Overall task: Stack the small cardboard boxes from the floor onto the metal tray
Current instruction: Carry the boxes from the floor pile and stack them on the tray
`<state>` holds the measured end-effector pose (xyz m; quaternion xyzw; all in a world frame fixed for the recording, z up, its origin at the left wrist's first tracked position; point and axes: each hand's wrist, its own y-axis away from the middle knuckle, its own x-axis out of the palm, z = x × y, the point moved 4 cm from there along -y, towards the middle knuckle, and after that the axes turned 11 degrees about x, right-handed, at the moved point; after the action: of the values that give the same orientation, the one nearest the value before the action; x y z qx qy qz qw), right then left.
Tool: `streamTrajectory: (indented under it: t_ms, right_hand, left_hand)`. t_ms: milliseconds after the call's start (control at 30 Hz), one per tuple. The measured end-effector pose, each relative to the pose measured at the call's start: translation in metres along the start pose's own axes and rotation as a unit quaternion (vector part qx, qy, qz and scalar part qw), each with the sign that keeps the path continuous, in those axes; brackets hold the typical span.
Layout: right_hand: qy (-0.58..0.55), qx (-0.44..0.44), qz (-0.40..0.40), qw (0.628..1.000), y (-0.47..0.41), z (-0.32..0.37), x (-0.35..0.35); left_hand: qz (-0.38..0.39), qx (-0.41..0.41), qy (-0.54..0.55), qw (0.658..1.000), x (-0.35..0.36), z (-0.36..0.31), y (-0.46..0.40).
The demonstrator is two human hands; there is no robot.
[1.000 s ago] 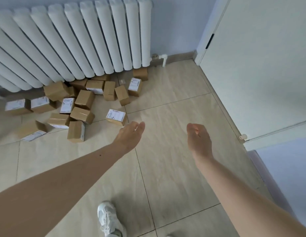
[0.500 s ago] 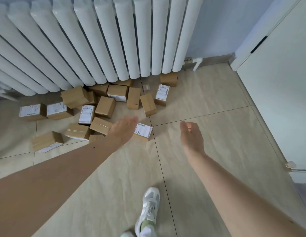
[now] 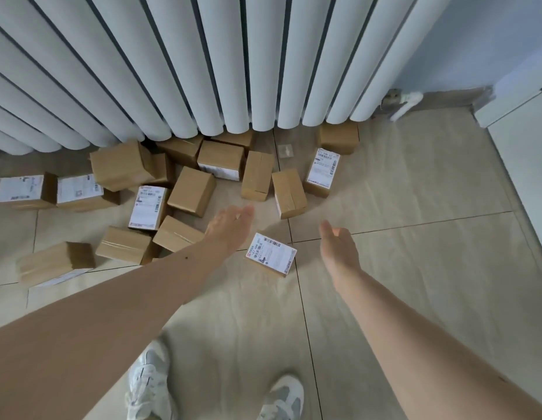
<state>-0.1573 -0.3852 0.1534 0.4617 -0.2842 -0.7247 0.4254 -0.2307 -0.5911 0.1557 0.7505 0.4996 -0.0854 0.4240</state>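
White column radiator (image 3: pixel 184 65) on blue wall (image 3: pixel 481 37); beige tiled floor (image 3: pixel 415 237); white door (image 3: pixel 527 153) at right.

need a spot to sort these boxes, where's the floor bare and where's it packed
Bare tile runs right of the labelled box under the right hand, out to the white door. More lies toward the shoes. Crowded: the cardboard boxes along the radiator, left of the left hand.

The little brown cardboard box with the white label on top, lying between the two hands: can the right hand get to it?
Probably yes. The open right hand hovers just right of the small brown cardboard box with the white label, with only bare floor tile between them.
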Motion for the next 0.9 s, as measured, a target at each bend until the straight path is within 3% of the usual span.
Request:
streamTrajectory:
  t_ms: [467,667,900]
  right_hand:
    - [0.04,0.113,0.012,0.993,-0.163,-0.071,0.14]
    - [-0.029,0.14,0.006,0.99,-0.182,-0.094,0.154]
    - [-0.056,0.14,0.004,0.989,-0.165,-0.086,0.143]
  left_hand:
    - [0.108,-0.015,0.017,0.994,0.12,0.14,-0.145]
    - [0.126,-0.02,0.063,0.99,0.163,0.159,-0.148]
    - [0.091,-0.032,0.059,0.994,0.149,0.135,-0.136]
